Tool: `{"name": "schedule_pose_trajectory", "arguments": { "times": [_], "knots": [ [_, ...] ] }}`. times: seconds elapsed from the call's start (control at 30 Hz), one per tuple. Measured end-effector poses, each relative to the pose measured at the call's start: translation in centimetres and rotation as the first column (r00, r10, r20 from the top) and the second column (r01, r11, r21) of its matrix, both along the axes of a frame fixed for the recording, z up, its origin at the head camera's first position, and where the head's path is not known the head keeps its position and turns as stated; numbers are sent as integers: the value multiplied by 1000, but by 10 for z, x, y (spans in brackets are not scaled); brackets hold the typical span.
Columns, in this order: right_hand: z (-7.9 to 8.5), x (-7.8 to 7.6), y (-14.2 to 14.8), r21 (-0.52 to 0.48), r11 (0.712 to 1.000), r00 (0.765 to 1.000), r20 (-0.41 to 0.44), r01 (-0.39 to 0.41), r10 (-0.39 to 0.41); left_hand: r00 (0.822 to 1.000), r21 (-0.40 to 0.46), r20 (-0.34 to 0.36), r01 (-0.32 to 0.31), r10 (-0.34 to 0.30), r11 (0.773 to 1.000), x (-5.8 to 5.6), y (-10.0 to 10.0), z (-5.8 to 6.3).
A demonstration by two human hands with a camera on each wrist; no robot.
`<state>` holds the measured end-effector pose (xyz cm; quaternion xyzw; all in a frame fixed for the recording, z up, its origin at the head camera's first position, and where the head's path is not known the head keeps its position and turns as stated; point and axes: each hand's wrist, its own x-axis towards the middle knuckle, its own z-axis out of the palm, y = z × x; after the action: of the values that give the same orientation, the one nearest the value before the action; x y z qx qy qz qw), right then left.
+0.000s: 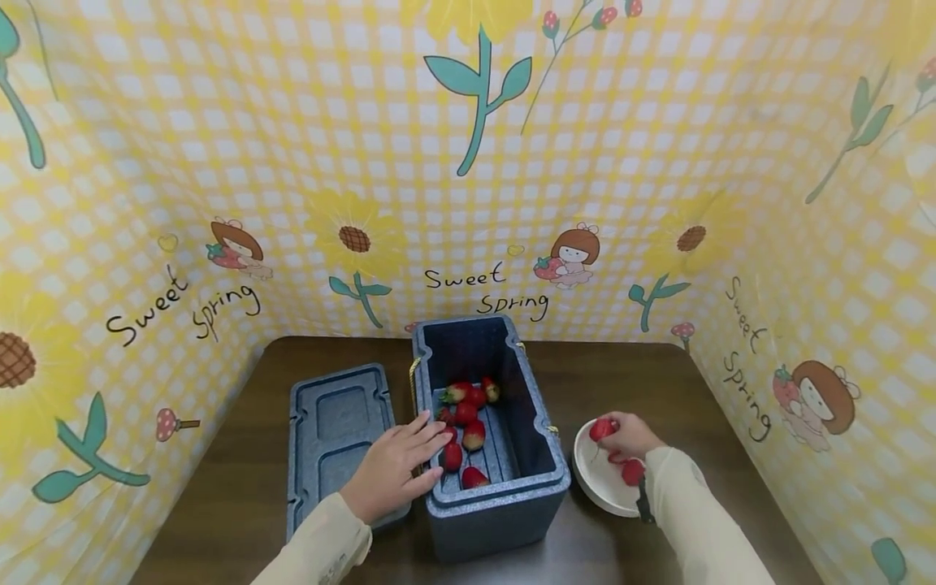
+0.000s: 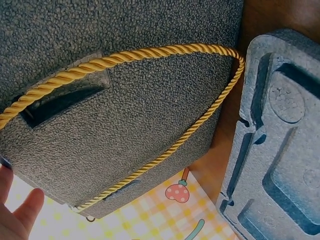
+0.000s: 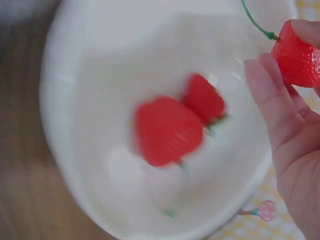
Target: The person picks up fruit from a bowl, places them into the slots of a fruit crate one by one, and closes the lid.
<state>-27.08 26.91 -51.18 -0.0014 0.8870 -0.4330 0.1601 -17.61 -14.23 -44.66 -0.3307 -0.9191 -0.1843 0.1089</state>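
Observation:
My left hand rests on the left rim of a dark blue-grey foam box, its fingers stretched over the edge. Inside the box lie several red strawberries, some with pale ends. Over at the right, my right hand pinches a glossy red strawberry with a thin green stem. It is held above a white bowl, near the bowl's far side. Down in the bowl are a larger strawberry and a smaller one, side by side and blurred.
Left of the box lies its foam lid, with recessed panels. A twisted gold rope hangs along the box's side as a handle. Yellow checked cloth encloses the brown table at the back and sides.

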Motion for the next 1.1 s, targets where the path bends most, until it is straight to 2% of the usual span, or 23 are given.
{"name": "schedule_pose_trajectory", "arguments": {
  "times": [0.23,0.43,0.67,0.8,0.93,1.1],
  "knots": [
    [46,-26,6,43,993,991,-71,-114,117,1000,0,14,-5,5,1000,2,-1,0],
    [89,-38,-1,58,987,983,-101,-148,153,1000,6,-3,2,-2,1000,1,0,0],
    [134,-52,-11,-6,985,975,-143,-175,173,1000,5,-15,5,-5,1000,0,-1,2],
    [151,-54,-16,8,985,974,-154,-170,169,1000,-7,-26,10,-10,1000,-1,-1,2],
    [161,-53,-21,26,985,973,-155,-168,170,999,-4,-30,15,-15,1000,1,-2,0],
    [170,-60,-31,33,988,973,-171,-151,154,997,17,-76,35,-34,999,0,-2,-2]
  ]
}}
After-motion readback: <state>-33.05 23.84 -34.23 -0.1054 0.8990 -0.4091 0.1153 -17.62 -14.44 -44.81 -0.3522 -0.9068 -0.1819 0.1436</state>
